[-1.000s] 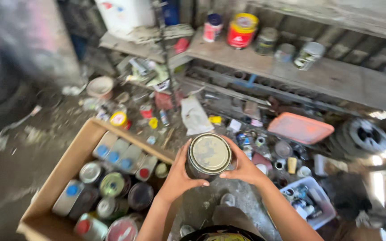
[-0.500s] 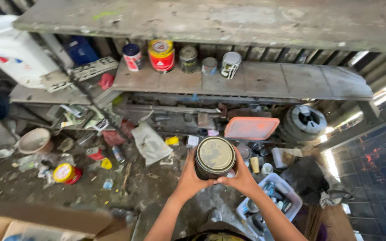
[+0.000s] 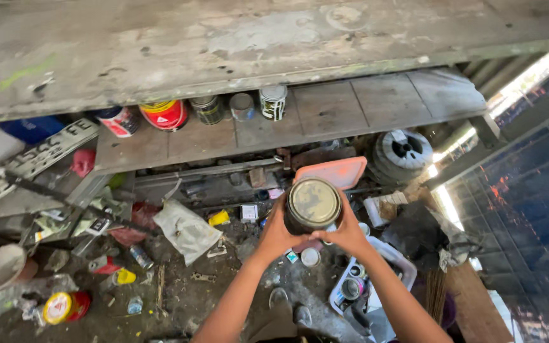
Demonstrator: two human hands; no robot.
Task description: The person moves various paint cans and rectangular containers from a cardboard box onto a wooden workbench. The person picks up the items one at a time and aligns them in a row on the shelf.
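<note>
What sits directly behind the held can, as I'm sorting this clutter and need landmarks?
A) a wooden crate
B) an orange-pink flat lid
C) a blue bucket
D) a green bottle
B: both hands, the left hand and right hand, grip the round metal can, and the orange-pink flat lid shows just beyond its top edge.

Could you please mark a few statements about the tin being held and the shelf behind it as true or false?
1. Both hands hold the round tin. True: the left hand and the right hand each have a grip on its sides.
2. The tin's lid is off. False: a tarnished lid covers the top.
3. Several tins stand in a row on the wooden shelf. True.
4. The orange tray lies on that shelf. False: it sits lower down, just behind the held tin.
5. The wire spool is left of the tray. False: it is to the right.
</note>
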